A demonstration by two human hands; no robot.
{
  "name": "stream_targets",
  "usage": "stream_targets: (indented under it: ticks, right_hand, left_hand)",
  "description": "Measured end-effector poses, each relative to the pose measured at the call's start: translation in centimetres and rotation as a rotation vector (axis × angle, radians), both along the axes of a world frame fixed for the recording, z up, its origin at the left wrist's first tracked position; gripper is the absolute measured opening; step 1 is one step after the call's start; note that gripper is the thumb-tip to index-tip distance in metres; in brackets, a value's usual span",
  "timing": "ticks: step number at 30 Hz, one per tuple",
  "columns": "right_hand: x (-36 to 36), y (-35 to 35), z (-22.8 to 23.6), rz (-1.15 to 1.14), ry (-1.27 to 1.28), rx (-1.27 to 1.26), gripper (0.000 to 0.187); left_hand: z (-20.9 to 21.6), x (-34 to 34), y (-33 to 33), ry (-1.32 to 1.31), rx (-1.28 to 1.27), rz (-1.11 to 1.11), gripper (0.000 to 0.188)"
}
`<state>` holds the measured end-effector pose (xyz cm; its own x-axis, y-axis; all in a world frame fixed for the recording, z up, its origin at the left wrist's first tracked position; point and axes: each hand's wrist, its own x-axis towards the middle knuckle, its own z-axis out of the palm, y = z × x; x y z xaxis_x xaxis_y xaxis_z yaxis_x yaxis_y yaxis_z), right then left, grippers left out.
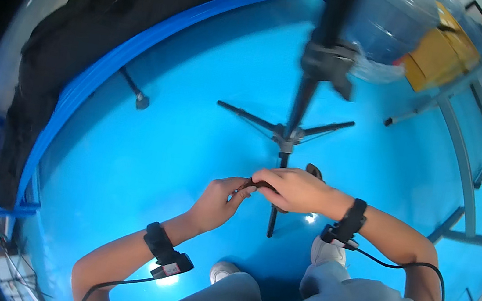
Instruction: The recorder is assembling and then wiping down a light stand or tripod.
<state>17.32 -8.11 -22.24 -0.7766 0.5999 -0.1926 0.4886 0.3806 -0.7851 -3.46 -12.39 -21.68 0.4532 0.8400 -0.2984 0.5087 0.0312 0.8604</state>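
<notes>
Over the blue floor, my left hand (216, 204) and my right hand (298, 190) meet in front of me. Between their fingertips they pinch a slim dark brown item (264, 185), and both hands are closed on it. A rounded brown piece (314, 172) shows just past the right hand's knuckles. Whether it belongs to the same item I cannot tell, as the fingers hide much of it. Each wrist wears a black strap with a small cabled device.
A black tripod stand (286, 137) rises just beyond my hands. To the left is a blue-edged table (146, 32) with black cloth. Clear water jugs (391, 24) and a yellow box (442, 55) are at the upper right, near a grey metal frame (459, 150).
</notes>
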Motion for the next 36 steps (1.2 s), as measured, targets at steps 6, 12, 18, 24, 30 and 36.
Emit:
stream_targets:
  ticks: [6,12,18,24,30,36]
  right_hand:
    - [4.0,0.7,-3.2,0.157,0.036,0.524,0.032]
    - [11.2,2.2,0.0,0.166,-0.185,0.643,0.032]
    - [13.3,4.1,1.0,-0.397,-0.297,0.722,0.031]
    - [13.0,6.2,-5.9,-0.379,-0.111,0.578,0.029]
    - [11.8,5.2,-8.3,-0.519,-0.019,0.472,0.035]
    - [10.8,5.1,-8.4,-0.596,0.107,0.472,0.033]
  left_hand:
    - [-3.1,-3.0,-2.2,-0.265,0.246,0.329,0.023]
    - [-1.8,-4.8,-2.0,-0.77,0.23,0.947,0.023]
    - [-0.2,-3.4,0.6,-0.703,0.408,0.942,0.012]
    - [-3.6,2.4,1.9,-0.672,0.117,0.825,0.009]
    - [-7.2,7.5,3.6,-0.605,0.106,0.68,0.009]
    - [-8.0,8.2,4.2,-0.267,0.485,0.472,0.014]
